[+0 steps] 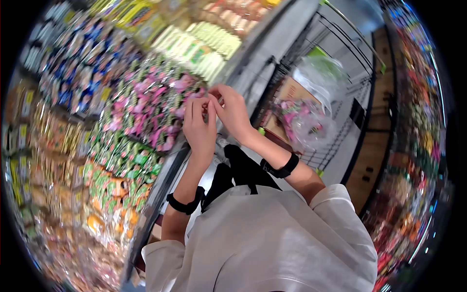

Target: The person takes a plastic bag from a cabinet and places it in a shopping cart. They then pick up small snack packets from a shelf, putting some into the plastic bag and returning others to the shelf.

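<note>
Btwn pink packs (153,102) & cart (343,124): L hand (199,127), R hand (232,112) curled, grip unclear

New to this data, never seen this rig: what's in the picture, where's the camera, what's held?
No machine here: a person works bare-handed. The single wide, round picture comes from a camera on their head, looking forward and down. Their left hand and right hand meet fingertip to fingertip; whether anything small is pinched between them, I can't tell. Left in the picture is a display of wrapped goods, including pink packets and green packets. To the right, a shopping cart carries a brown box and clear plastic bags.
</note>
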`<state>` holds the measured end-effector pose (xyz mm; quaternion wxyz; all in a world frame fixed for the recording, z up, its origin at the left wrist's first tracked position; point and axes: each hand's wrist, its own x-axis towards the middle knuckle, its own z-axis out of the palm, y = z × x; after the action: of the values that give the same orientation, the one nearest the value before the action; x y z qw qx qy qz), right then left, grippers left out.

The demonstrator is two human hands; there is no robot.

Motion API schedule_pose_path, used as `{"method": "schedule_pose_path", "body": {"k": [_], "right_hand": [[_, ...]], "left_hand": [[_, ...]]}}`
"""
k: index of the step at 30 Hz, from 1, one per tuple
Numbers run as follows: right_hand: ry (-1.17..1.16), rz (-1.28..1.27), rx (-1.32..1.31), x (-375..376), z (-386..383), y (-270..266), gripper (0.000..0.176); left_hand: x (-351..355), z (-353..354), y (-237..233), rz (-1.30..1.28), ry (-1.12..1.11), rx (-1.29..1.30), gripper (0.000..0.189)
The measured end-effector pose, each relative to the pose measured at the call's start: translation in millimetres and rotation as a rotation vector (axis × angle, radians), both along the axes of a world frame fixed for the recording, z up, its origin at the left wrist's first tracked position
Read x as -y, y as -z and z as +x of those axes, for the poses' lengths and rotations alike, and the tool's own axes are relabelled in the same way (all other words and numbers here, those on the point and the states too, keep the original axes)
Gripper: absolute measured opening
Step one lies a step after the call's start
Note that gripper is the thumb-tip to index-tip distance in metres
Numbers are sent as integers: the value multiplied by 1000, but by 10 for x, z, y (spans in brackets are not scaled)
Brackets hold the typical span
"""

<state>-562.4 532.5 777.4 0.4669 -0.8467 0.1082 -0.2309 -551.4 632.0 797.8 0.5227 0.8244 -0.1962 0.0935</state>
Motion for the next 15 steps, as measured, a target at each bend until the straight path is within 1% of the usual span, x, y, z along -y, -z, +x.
{"method": "schedule_pose_path", "body": {"k": [1, 2, 3, 5, 7, 9, 10, 11, 12, 13, 14, 15], "right_hand": [[51, 16, -17, 169, -216, 13, 15], [143, 112, -28, 305, -462, -83, 11], [234, 98, -55, 476, -718, -58, 11], [386, 15, -95, 805, -1243, 82, 11], [532, -3, -160, 1098, -1770, 147, 10], [655, -73, -241, 1430, -2252, 370, 9], [681, -34, -290, 1586, -2441, 458, 9], [665, -91, -298, 1734, -2591, 592, 10], [644, -149, -307, 1888, -2720, 752, 11], [620, -206, -318, 2024, -2819, 904, 13], [571, -205, -406, 2135, -2879, 1031, 20], [514, -247, -410, 2253, -2919, 1192, 22]], "left_hand": [[197, -94, 74, -16, 77, -8, 7], [382, -193, 143, -27, 148, -14, 7], [586, -311, 209, -71, 231, -23, 7], [916, -549, 261, -27, 461, -63, 6], [1205, -803, 434, 42, 684, -43, 6], [1459, -1073, 515, 78, 874, -47, 7], [1580, -1198, 638, 127, 942, -50, 7], [1705, -1308, 720, 179, 1007, -56, 7], [1837, -1405, 801, 175, 1054, -11, 10], [1978, -1485, 903, 181, 1099, -1, 14], [2136, -1564, 1037, 186, 1141, 7, 18], [2296, -1633, 1177, 190, 1180, 14, 23]]}}
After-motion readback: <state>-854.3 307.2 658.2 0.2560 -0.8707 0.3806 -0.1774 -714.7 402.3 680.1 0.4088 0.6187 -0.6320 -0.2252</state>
